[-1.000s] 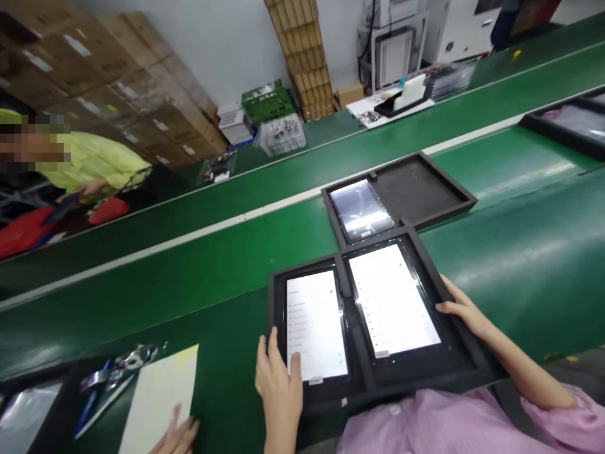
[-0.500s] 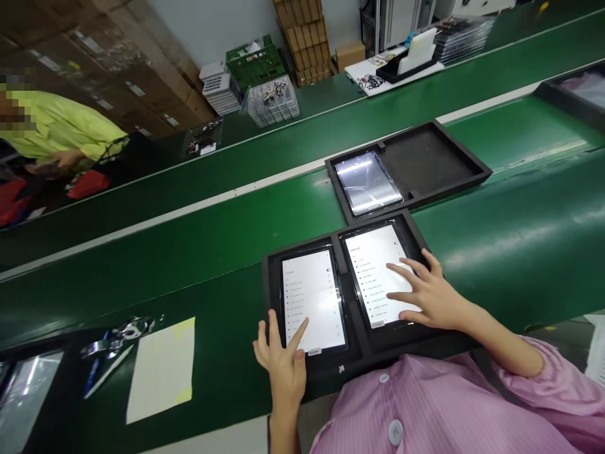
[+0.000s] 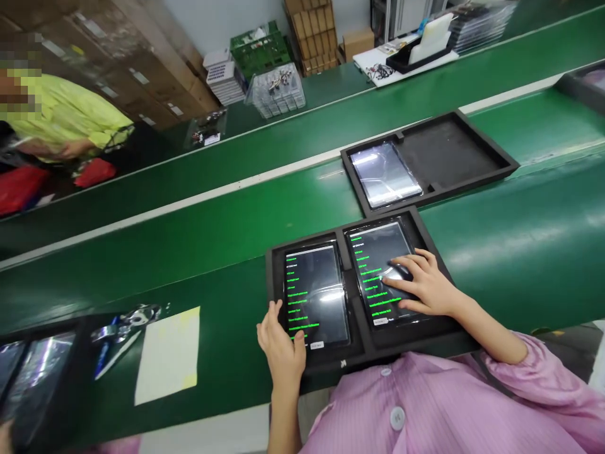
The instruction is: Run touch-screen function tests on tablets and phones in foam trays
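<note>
Two tablets lie side by side in a black foam tray (image 3: 353, 302) at the bench's near edge. The left tablet (image 3: 321, 284) and the right tablet (image 3: 378, 252) both show a dark screen with rows of green text. My left hand (image 3: 283, 347) rests at the lower left of the left tablet, fingers stretched over the tray's rim and the thumb at the screen's edge. Over the right tablet, my right hand (image 3: 428, 284) is spread, its fingertips at the screen; whether every finger touches cannot be told. Neither hand holds anything.
Behind stands another foam tray (image 3: 472, 164) with one tablet (image 3: 385, 173) in its left compartment. To the left lie a paper sheet (image 3: 167, 356), pens (image 3: 118, 356) and a black tray (image 3: 70, 403), with part of another hand (image 3: 5, 435). Across the bench sits a person in yellow (image 3: 70, 113).
Both screens have switched from white lists to black with green text. My left index finger has drawn back from its screen; my right hand has shifted slightly. The view has moved a little.
</note>
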Demonstrator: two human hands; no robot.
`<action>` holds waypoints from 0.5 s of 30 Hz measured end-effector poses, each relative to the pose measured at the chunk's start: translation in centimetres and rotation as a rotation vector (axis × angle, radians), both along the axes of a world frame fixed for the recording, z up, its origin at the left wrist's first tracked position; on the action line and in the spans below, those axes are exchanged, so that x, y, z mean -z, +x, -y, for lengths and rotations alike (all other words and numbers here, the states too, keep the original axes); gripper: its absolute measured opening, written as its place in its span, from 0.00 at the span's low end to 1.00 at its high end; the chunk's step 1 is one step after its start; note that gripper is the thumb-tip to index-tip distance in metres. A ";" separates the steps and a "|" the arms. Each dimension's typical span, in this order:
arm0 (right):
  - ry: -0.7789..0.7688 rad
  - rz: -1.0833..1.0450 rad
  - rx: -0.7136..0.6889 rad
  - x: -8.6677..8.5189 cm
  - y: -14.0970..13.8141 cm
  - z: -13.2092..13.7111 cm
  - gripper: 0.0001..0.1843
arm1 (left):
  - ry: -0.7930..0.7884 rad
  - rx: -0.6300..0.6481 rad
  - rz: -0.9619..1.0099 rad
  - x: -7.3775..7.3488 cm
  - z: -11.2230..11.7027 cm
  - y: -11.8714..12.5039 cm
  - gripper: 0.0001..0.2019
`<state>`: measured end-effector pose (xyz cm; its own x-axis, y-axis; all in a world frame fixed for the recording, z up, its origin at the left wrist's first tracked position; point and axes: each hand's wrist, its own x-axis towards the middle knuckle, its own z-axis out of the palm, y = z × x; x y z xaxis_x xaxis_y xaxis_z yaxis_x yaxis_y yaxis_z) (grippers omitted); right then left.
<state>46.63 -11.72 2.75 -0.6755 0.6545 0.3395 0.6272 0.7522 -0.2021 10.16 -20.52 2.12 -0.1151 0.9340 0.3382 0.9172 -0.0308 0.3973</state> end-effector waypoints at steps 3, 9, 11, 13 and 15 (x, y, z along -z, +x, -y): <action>-0.021 0.022 -0.013 0.0 0.2 0.0 0.25 | 0.052 -0.002 0.014 -0.2 0.3 0.1 0.37; -0.009 -0.010 -0.056 0.0 0.1 -0.3 0.23 | 0.004 -0.005 -0.106 -0.2 0.6 0.5 0.23; 0.004 -0.051 -0.029 0.0 0.2 -0.3 0.21 | 0.039 -0.078 -0.121 0.0 0.6 0.6 0.23; 0.018 -0.129 0.040 0.0 0.5 -0.4 0.21 | 0.070 -0.138 -0.112 0.1 0.5 0.5 0.26; 0.034 -0.203 0.118 -0.1 0.6 -0.5 0.23 | 0.027 -0.127 -0.088 -0.1 0.2 0.5 0.29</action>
<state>47.25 -11.21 2.88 -0.5106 0.7106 0.4840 0.6601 0.6847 -0.3090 10.68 -20.77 2.17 -0.2001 0.9045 0.3766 0.9457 0.0777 0.3157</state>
